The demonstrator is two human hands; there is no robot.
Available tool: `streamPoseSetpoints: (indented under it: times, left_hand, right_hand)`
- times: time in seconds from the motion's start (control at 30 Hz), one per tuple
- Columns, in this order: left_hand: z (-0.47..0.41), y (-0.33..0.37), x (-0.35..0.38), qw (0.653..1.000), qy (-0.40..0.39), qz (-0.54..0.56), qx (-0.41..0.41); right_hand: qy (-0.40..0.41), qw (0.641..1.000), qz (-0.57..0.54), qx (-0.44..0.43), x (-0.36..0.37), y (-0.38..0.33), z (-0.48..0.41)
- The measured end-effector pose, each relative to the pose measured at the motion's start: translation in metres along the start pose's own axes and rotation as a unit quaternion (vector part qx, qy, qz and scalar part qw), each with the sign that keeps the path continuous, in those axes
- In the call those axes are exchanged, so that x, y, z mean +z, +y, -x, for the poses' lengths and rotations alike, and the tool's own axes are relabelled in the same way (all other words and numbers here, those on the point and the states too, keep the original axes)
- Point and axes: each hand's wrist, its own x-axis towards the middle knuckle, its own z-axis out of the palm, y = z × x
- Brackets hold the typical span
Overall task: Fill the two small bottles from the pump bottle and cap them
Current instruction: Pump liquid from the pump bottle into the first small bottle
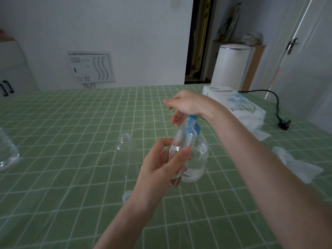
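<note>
Gripping small bottle (183, 140) in left hand (161, 166), mouth up at blue pump head (192, 118) of pump bottle (199, 156). Pressing it with right hand (186, 105), fingers loose. On table (71, 177) to left: second bottle (125, 145), uncapped.

The left hand (161, 166) holds a clear small bottle (181, 142) against the front of the pump bottle (199, 159), its mouth just under the blue pump head (193, 119), on which the right hand (186, 104) rests. A second small bottle (125, 146) stands uncapped on the green checked surface (71, 123) to the left of the pump bottle. A tissue pack (239, 103) lies behind the pump bottle to its right.
</note>
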Motion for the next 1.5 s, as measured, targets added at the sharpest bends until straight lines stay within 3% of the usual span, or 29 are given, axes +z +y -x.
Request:
streamPoseSetpoints:
  times: [1.5]
  left_hand:
    - [0.0,-0.003,-0.004,1.0,-0.014,-0.001,-0.007]
  right_hand:
    - [-0.002,0.999,0.033,0.021,0.003,-0.002,0.003]
